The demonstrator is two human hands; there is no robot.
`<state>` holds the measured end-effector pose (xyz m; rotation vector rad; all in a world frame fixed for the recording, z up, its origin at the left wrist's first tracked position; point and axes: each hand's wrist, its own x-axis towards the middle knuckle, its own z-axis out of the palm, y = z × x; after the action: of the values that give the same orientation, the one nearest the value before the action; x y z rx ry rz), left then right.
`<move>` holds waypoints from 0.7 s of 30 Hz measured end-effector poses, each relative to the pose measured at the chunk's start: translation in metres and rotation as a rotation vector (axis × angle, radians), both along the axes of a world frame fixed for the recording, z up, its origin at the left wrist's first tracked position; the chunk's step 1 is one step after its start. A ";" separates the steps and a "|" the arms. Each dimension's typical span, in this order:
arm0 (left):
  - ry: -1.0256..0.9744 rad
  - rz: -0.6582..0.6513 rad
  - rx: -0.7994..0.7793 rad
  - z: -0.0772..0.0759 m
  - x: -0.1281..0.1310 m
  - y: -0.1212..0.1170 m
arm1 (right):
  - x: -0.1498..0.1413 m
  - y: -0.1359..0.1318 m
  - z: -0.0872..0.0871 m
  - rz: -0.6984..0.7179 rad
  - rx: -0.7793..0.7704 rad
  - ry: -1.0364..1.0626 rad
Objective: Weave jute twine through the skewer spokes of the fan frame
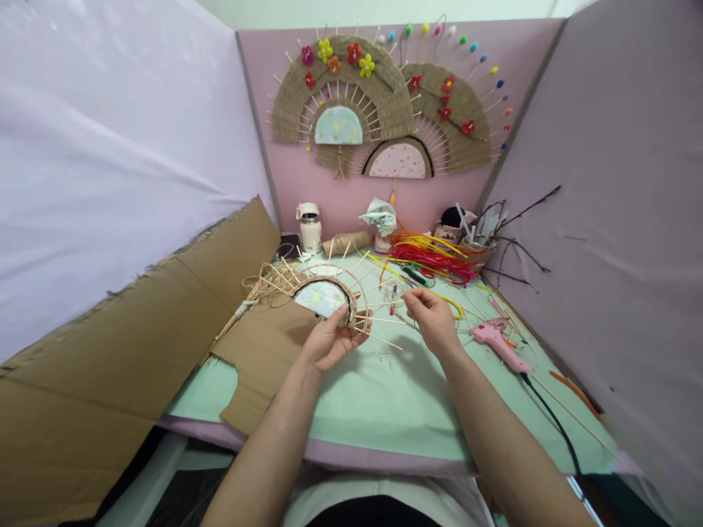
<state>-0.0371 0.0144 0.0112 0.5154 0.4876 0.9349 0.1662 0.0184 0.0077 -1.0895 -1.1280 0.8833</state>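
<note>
My left hand (337,340) is closed on a half-round fan frame (321,298) above the table, thumb on its front face. The frame has a pale blue patterned centre, a dark braided edge and thin wooden sticks fanning outward, with a strand curving round them. To the right of the sticks, my right hand (431,315) is pinched shut at the fingertips. A thin strand of twine (406,316) appears to run from those fingertips, with loose loops lying below.
A pink glue gun (502,345) with a black cord lies at the right. Behind are red and yellow pipe cleaners (428,256), a twine roll (347,243), a white bottle (310,228) and branches (516,245). Cardboard (258,359) covers the left side. Finished fans (343,80) hang on the back panel.
</note>
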 end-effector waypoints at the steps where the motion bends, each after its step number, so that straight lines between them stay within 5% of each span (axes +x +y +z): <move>1: -0.002 0.011 -0.010 0.001 0.000 0.000 | 0.001 0.000 -0.001 0.006 0.007 0.018; 9: -0.004 0.063 -0.042 0.001 0.001 0.001 | 0.001 -0.001 -0.001 0.059 0.130 0.052; 21: 0.124 -0.174 0.051 0.001 0.003 -0.011 | -0.004 0.000 -0.001 0.048 0.001 -0.048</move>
<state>-0.0345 0.0037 0.0120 0.6543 0.5228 0.7533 0.1617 0.0183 0.0065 -1.0921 -1.1982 0.8979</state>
